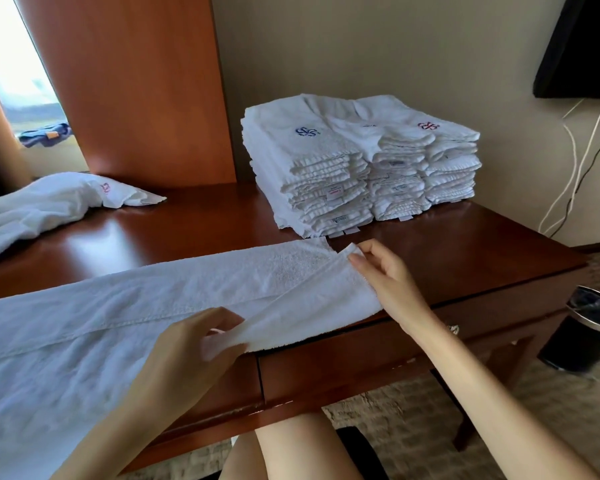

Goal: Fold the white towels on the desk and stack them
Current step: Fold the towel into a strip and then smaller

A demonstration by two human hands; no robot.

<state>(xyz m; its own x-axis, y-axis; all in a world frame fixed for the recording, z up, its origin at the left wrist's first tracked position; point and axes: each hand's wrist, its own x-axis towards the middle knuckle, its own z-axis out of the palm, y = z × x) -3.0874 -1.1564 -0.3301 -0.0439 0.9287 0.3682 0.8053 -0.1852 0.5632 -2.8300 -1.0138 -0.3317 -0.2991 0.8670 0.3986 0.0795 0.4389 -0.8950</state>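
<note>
A long white towel (146, 299) lies spread across the front of the wooden desk (447, 251), folded lengthwise. My left hand (187, 344) pinches its near right corner at the desk's front edge. My right hand (385, 271) pinches the far right corner between thumb and fingers. Behind it, at the back of the desk, stands a tall stack of folded white towels (357, 161) with blue and red embroidered marks. A crumpled white towel (49, 202) lies at the back left.
A wooden panel (136, 84) rises behind the desk at the left, next to a window. A dark screen (582, 46) hangs on the wall at the right with cables below. A black bin (582, 330) stands on the carpet right of the desk.
</note>
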